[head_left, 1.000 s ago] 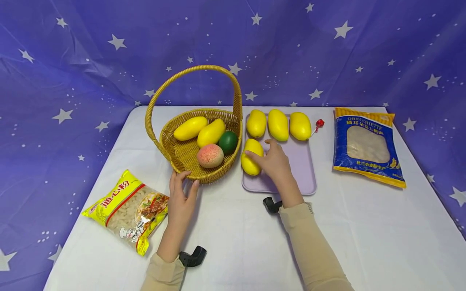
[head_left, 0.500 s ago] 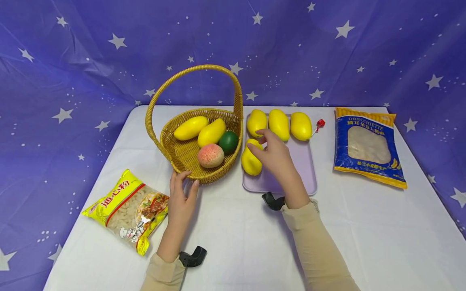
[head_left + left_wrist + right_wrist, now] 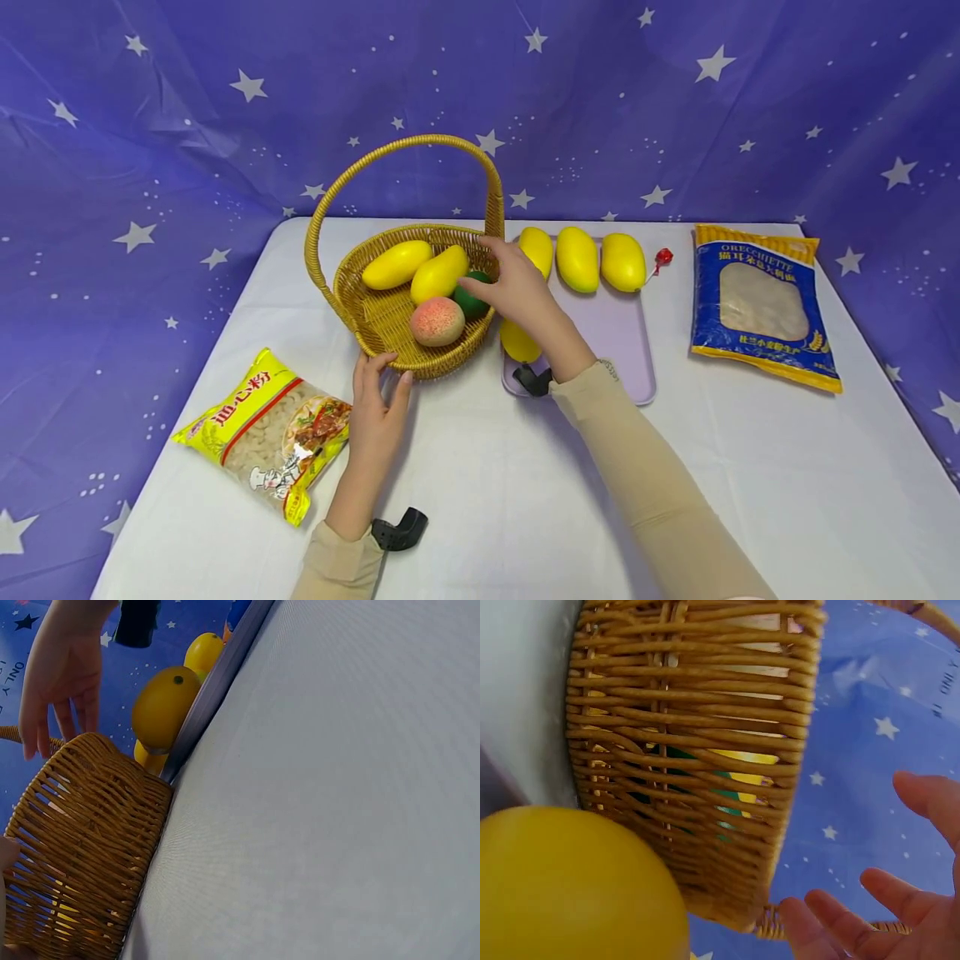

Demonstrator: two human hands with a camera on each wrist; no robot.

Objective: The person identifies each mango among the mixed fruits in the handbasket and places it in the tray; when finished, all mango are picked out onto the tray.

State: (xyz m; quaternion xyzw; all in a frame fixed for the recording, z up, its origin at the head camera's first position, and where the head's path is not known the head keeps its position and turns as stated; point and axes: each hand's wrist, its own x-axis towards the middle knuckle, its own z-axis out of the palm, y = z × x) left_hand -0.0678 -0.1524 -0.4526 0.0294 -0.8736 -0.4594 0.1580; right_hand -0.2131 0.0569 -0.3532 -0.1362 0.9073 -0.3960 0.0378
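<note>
My left hand [image 3: 377, 425] rests against the front of the wicker basket [image 3: 360, 329], fingertips at its rim and thumb beside the outer wall. Inside the basket lie two yellow mangoes [image 3: 397, 265], a pink-speckled peach [image 3: 438, 322] and a dark green round fruit [image 3: 469, 302]. Over the basket's right rim is my right hand [image 3: 521, 287], thumb and fingers spread with nothing between them, its thumb above the green fruit. Under that hand, a mango [image 3: 521, 343] on the lilac tray [image 3: 611, 350] is partly covered. In the right wrist view the same mango [image 3: 577, 892] looms close, beside the basket wall.
Three more mangoes [image 3: 577, 260] line the tray's back edge, a red lollipop [image 3: 663, 257] beside them. A blue pasta bag [image 3: 761, 308] lies at the right, a yellow pasta bag [image 3: 270, 437] at the left. The basket's tall handle [image 3: 405, 143] arches above it.
My right hand has let go of the front mango on the tray, lifted off it and moved left to the basket's right rim. My left hand has stayed at the basket.
</note>
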